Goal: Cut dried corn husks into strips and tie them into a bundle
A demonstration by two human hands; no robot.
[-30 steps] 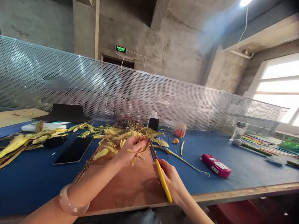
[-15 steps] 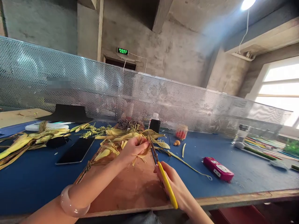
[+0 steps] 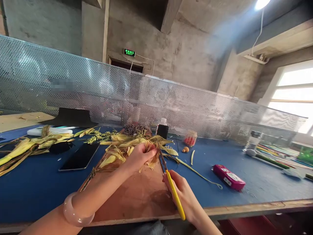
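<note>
Centre frame: left hand point(image 3: 139, 156) has its fingers clamped on a bunch of dried husk strips point(image 3: 149, 160) over the brown board point(image 3: 137, 192). Right hand point(image 3: 184, 195), lower centre, fingers wrapped around yellow-handled scissors point(image 3: 171, 186), blades touching the strips. Phone point(image 3: 79, 156) left on the blue counter point(image 3: 256, 178).

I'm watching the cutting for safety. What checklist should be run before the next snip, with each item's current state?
1. Left hand grips the dried husk strips: ok.
2. Right hand holds the yellow-handled scissors: ok.
3. Fingers clear of the blades: cannot tell, the blades sit close to the fingertips.
4. Work is over the brown board: ok.
5. Phone lies apart from the blades: ok.
6. Blades open on the strip: cannot tell.
</note>
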